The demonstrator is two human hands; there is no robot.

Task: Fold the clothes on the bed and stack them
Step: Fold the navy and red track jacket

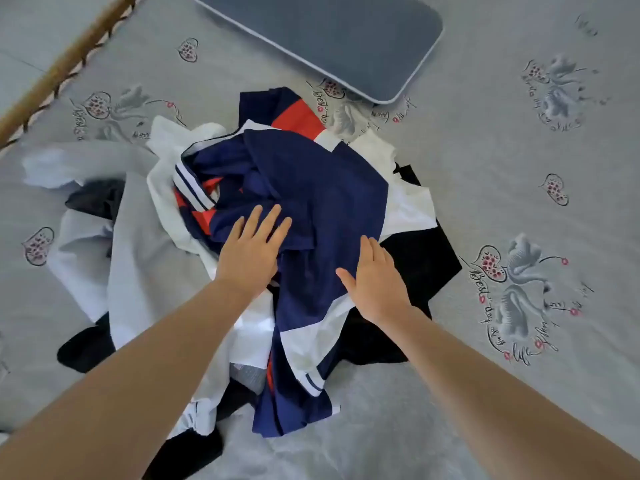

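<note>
I have my left hand (pixel 251 256) and right hand (pixel 375 289) flat, fingers open, on the navy garment (pixel 311 188), unfolded; next I must grip and lift it from the pile.

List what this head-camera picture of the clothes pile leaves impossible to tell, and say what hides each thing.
1. How many clothes are in the pile: they overlap, and the navy garment covers the rest.
2. The black garment: its shape is mostly buried under the pile.
3. The pillow: its far end is cut off by the top edge.
4. The left hand and right hand: touching or just above the cloth, unclear from above.
</note>
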